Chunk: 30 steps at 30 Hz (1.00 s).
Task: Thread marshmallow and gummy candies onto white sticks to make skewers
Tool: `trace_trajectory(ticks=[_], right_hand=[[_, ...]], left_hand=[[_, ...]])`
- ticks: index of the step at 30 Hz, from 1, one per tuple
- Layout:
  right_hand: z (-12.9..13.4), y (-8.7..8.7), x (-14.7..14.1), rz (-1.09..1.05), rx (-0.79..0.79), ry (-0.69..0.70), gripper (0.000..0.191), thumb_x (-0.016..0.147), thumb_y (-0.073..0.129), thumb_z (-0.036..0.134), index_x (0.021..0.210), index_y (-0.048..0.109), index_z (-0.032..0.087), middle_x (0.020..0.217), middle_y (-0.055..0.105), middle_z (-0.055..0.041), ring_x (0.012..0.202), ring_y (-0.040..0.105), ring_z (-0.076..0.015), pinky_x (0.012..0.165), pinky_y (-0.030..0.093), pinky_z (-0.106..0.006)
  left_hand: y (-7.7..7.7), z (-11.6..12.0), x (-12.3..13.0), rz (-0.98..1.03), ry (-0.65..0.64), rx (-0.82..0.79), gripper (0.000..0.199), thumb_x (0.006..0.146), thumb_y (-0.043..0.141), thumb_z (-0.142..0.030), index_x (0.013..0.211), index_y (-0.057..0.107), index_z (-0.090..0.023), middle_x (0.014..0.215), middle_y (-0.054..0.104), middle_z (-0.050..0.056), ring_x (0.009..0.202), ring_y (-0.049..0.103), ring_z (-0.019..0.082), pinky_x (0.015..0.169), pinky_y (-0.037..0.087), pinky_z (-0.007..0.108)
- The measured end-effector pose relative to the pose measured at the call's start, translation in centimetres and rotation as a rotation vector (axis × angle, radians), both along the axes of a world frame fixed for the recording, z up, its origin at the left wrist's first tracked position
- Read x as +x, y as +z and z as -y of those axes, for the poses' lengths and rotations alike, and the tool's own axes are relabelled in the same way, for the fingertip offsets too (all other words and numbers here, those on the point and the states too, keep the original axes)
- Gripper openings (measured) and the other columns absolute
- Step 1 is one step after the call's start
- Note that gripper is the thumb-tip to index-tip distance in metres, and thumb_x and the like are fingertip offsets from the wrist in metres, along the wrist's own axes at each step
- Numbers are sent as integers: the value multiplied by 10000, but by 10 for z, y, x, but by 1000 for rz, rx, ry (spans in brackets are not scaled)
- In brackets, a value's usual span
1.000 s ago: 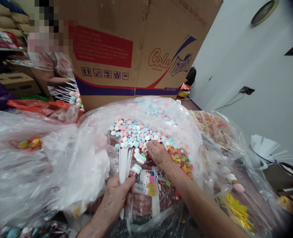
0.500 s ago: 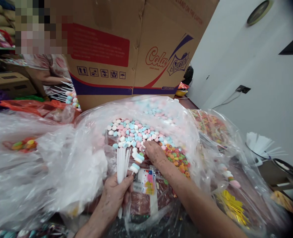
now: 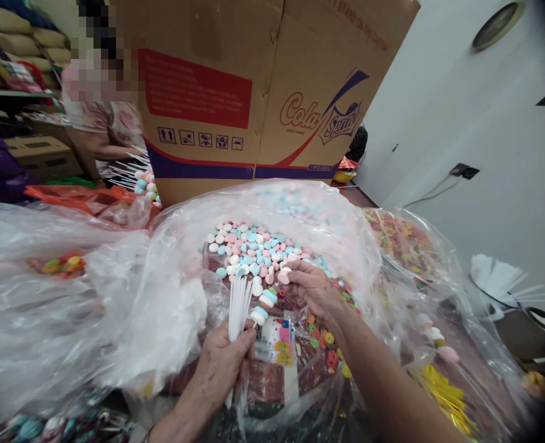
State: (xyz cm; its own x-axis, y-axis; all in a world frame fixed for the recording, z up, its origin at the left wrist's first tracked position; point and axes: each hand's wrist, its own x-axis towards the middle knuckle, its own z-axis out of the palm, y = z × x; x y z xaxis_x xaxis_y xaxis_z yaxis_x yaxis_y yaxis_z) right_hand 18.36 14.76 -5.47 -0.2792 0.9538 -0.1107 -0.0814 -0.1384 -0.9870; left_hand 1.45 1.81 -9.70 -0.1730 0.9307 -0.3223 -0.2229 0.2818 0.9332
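My left hand (image 3: 228, 354) is closed round a bundle of white sticks (image 3: 239, 307) and one stick threaded with candies (image 3: 263, 306), blue, white and pink-toned pieces leaning to the right. My right hand (image 3: 311, 286) pinches a pink marshmallow candy (image 3: 284, 275) between thumb and fingers, just right of the threaded stick's top. Behind both hands lies a pile of pink, white and blue candies (image 3: 254, 246) inside a clear plastic bag (image 3: 175, 215). Ring-shaped gummies (image 3: 322, 337) are scattered below my right hand. A printed packet (image 3: 276, 341) lies between my forearms.
A tall Cola and Sprite carton (image 3: 212, 92) stands behind the bag. At the left a person (image 3: 101, 129) is near filled candy sticks (image 3: 145, 181). Yellow ties (image 3: 443, 394) lie at the right, with more white sticks (image 3: 498, 277) beyond. Plastic bags (image 3: 36, 332) cover the left side.
My right hand has lifted off the pile and now shows a pink candy at its fingertips. Ring gummies formerly behind it are less visible. The view has shifted slightly.
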Motion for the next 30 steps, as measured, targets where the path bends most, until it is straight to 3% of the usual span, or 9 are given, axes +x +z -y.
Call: trace_trajectory(ticks=[2, 5, 14, 19, 23, 30], right_hand=[[8, 8, -3, -125, -116, 2, 271, 563, 838, 262, 775, 696, 171, 715, 711, -12, 603, 615, -121, 592, 516, -251], [15, 13, -9, -162, -153, -23, 295, 537, 856, 242, 797, 733, 173, 746, 743, -17, 634, 647, -138, 631, 545, -272], [17, 6, -13, -141, -93, -52, 315, 554, 845, 264, 849, 784, 175, 725, 748, -14, 638, 654, -145, 620, 533, -270], [21, 4, -14, -68, 9, -62, 283, 598, 825, 313, 852, 805, 191, 712, 743, -10, 637, 662, -158, 626, 559, -303], [25, -2, -15, 3, 101, -85, 320, 640, 816, 357, 924, 813, 210, 858, 780, -24, 765, 710, -193, 723, 599, -343], [27, -17, -9, 285, 471, -43, 301, 838, 660, 346, 1086, 788, 233, 1080, 781, -33, 968, 736, -225, 916, 590, -381]], left_hand=[[0, 0, 0, -2, -11, 0, 335, 664, 730, -482, 722, 619, -171, 457, 575, -40, 267, 372, 68, 270, 227, 181], [1, -1, 1, -4, -16, -3, 329, 657, 717, -479, 704, 604, -173, 446, 560, -45, 260, 360, 63, 266, 221, 179], [4, -1, 2, -1, -3, -18, 366, 633, 725, -504, 736, 606, -173, 440, 562, -53, 256, 362, 64, 259, 239, 176], [-1, -2, 2, 0, 6, -5, 364, 649, 724, -509, 714, 599, -173, 446, 560, -55, 258, 360, 59, 265, 229, 171], [-5, -1, 1, -4, 19, 9, 348, 665, 719, -501, 709, 589, -181, 432, 549, -61, 248, 346, 59, 263, 218, 176], [-10, 1, 3, -9, 76, 13, 296, 718, 711, -461, 727, 609, -183, 441, 554, -63, 260, 339, 55, 277, 188, 174]])
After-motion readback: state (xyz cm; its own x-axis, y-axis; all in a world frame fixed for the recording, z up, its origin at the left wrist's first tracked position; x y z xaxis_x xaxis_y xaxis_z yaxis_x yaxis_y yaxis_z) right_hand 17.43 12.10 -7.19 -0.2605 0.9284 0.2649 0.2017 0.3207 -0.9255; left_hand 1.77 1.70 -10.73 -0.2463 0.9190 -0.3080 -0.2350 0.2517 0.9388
